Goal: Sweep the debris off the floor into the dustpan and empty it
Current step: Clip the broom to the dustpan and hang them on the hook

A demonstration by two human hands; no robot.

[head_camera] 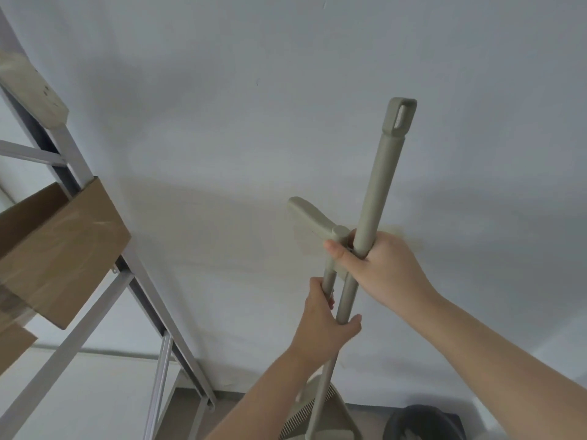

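Note:
Two beige handles stand upright side by side in front of a white wall. The longer broom handle [379, 185] ends in a hanging loop at the top. The shorter dustpan handle [328, 277] has a flat angled grip [306, 217]. My right hand [381, 268] grips the broom handle near the dustpan grip. Lower down, my left hand [324, 325] is wrapped around both handles. The dustpan [330, 411], with a comb edge, shows at the bottom near the floor. The broom head is hidden.
A grey metal shelf frame [139, 281] leans across the left side, with a brown cardboard box [63, 249] on it. A dark round bin [422, 423] stands on the floor at the bottom right. The white wall [254, 90] fills the background.

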